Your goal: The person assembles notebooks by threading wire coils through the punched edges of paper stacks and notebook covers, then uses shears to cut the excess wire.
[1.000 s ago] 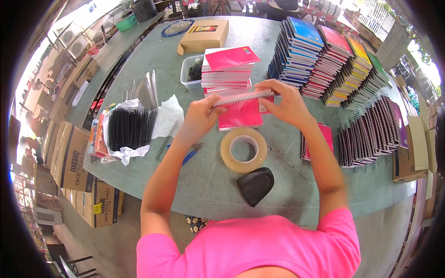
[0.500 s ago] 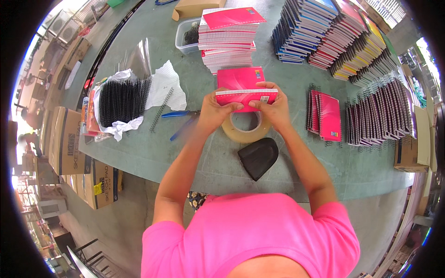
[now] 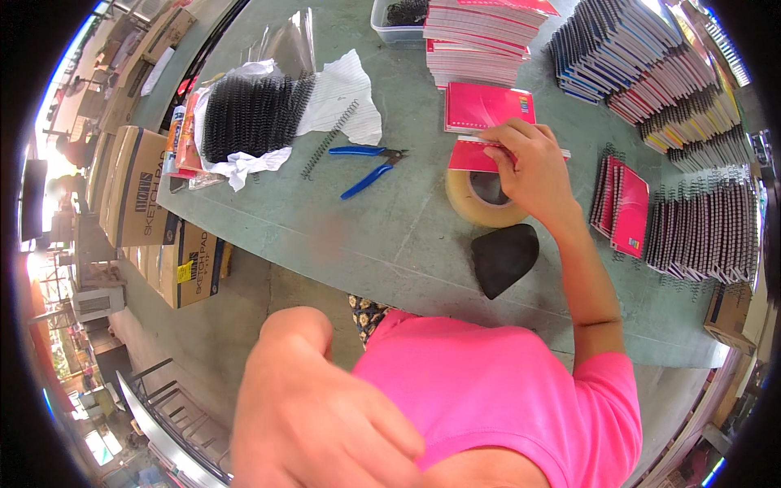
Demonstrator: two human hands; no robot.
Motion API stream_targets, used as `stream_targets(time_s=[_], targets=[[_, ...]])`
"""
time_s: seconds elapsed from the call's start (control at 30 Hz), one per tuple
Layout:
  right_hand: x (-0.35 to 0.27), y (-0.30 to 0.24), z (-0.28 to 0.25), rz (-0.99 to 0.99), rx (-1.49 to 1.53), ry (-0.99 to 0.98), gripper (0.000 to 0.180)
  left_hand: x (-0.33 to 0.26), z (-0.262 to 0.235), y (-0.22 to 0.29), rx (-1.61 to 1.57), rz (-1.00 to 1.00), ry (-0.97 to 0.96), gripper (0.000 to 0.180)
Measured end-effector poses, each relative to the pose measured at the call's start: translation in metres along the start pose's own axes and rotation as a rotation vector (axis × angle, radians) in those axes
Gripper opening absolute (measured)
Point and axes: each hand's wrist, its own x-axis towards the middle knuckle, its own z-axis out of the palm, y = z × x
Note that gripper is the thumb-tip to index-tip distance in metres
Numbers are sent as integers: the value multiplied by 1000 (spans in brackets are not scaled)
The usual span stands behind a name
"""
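My right hand (image 3: pixel 529 167) grips the upper edge of a red notebook (image 3: pixel 470 156), thumb in front and fingers behind. No coil shows on the notebook. It stands tilted against or just behind a wide roll of clear tape (image 3: pixel 480 213). Another red notebook (image 3: pixel 490 107) lies just beyond it. My left hand (image 3: pixel 317 407) is raised close to the camera at the lower left, large and blurred; its fingers bend down, and whether they hold anything is hidden. Nearer me than the tape lies a black, rounded block (image 3: pixel 506 259).
Blue-handled cutters (image 3: pixel 370 163) and a loose black wire coil (image 3: pixel 329 140) lie left of the tape. Beyond are a bundle of black coils (image 3: pixel 250 118) on white paper and a red stack (image 3: pixel 476 49). Coiled notebooks (image 3: pixel 704 224) stand at right, near a cardboard box (image 3: pixel 728 313).
My left hand has let go of the notebook and come back toward the camera. My right hand keeps hold of it. The whole view has shifted, with the table now further right.
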Motion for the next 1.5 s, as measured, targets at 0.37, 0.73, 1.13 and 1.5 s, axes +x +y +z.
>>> stream_targets(time_s=[0.37, 0.73, 1.13, 1.5], targets=[[1, -2, 1, -27, 19, -4, 19, -5, -72, -19, 260, -501, -353, 17], [9, -1, 17, 4, 17, 88, 14, -56, -203, -129, 1640, -544, 297, 20], [13, -15, 29, 30, -244, 133, 24, -32, -91, -127, 1113, -504, 343, 20], [7, -12, 26, -25, -89, 114, 19, -32, -89, -144, 1233, -621, 449, 17]])
